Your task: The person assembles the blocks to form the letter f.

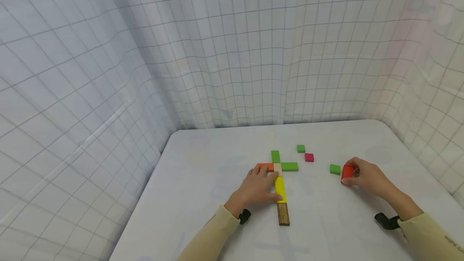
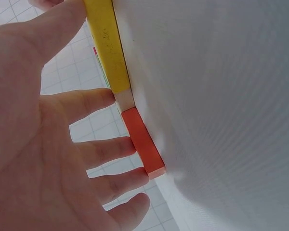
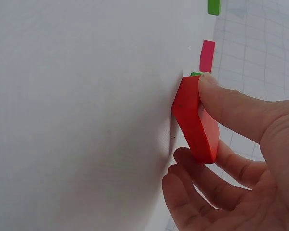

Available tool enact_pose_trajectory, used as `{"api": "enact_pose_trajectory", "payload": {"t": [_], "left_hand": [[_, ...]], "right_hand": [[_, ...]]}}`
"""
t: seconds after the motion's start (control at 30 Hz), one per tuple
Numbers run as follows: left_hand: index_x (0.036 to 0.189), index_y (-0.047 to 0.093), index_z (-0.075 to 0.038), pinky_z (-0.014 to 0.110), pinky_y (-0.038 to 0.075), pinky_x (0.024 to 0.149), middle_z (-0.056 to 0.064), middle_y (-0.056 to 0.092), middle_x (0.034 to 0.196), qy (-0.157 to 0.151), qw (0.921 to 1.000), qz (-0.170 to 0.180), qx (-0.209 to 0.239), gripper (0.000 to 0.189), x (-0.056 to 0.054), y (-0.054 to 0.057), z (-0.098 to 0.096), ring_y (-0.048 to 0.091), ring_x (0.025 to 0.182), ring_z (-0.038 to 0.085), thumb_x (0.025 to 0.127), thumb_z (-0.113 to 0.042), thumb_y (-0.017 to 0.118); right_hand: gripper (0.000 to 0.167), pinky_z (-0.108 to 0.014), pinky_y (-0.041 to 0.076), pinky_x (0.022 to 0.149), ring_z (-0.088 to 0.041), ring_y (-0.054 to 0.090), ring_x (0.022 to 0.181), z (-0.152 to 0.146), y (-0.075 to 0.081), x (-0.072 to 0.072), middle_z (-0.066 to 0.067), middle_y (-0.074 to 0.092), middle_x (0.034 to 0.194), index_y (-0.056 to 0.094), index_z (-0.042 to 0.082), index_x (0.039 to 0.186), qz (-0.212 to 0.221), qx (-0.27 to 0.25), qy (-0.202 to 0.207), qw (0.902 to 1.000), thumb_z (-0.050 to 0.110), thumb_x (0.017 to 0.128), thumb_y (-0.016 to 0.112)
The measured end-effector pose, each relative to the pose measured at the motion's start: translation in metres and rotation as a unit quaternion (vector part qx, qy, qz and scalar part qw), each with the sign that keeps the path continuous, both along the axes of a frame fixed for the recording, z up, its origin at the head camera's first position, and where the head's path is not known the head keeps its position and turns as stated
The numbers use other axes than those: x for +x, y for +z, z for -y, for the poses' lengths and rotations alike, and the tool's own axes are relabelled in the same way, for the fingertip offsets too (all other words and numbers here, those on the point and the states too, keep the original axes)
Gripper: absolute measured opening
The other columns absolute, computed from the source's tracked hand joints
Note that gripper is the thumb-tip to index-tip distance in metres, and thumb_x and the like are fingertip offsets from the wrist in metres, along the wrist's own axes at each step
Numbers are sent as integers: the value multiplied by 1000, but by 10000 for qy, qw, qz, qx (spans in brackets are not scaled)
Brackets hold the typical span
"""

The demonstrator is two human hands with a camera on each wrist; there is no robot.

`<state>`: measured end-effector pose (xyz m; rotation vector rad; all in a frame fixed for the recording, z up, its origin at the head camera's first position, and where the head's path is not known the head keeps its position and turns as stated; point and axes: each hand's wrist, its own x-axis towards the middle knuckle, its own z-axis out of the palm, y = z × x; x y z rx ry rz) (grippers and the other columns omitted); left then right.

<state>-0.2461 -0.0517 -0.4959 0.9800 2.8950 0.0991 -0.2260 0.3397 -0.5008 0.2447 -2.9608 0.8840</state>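
My left hand (image 1: 255, 188) lies over a cross-shaped row of flat blocks, its fingers spread. In the left wrist view, fingertips touch the yellow block (image 2: 108, 45) and the orange-red block (image 2: 143, 142); a pale block (image 2: 125, 99) shows between them. The head view has a brown wood-grain block (image 1: 283, 214) at the near end, a green block (image 1: 275, 156) at the far end and a longer green block (image 1: 290, 166) on the right side. My right hand (image 1: 367, 176) pinches a red block (image 1: 347, 174) between thumb and fingers; in the right wrist view that block (image 3: 190, 118) stands tilted.
Between the cross and my right hand lie a small green block (image 1: 301, 148), a crimson block (image 1: 309, 157) and another green block (image 1: 335, 169). The white table (image 1: 203, 164) has white gridded curtains (image 1: 232, 51) behind it and at both sides.
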Motion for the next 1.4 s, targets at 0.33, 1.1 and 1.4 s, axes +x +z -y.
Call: {"api": "enact_pose_trajectory", "payload": {"t": [0.33, 1.1, 1.4], "left_hand": [[154, 42, -29, 52, 29, 115, 8, 39, 153, 60, 9999, 155, 37, 79, 5, 4, -4, 29, 144, 38, 88, -68, 63], [155, 39, -31, 51, 26, 117, 7, 36, 156, 79, 9998, 135, -87, 80, 2, 1, -6, 26, 145, 38, 88, -70, 60], [154, 40, -31, 51, 28, 116, 7, 38, 155, 125, 9998, 123, -82, 81, 0, 2, -2, 28, 144, 38, 87, -71, 61]], "right_hand": [[45, -36, 53, 66, -32, 65, 90, -2, 3, 7, -17, 64, 106, 58, 1, 115, -60, -368, -94, 9993, 14, 81, 84], [40, -28, 53, 66, -31, 65, 94, -2, 10, 16, -14, 63, 108, 64, 11, 131, -131, -531, -83, 9985, 9, 92, 72], [41, -27, 55, 67, -35, 65, 96, 10, 13, 11, -20, 64, 116, 62, 9, 132, -304, -674, -195, 9971, 9, 92, 70]]}}
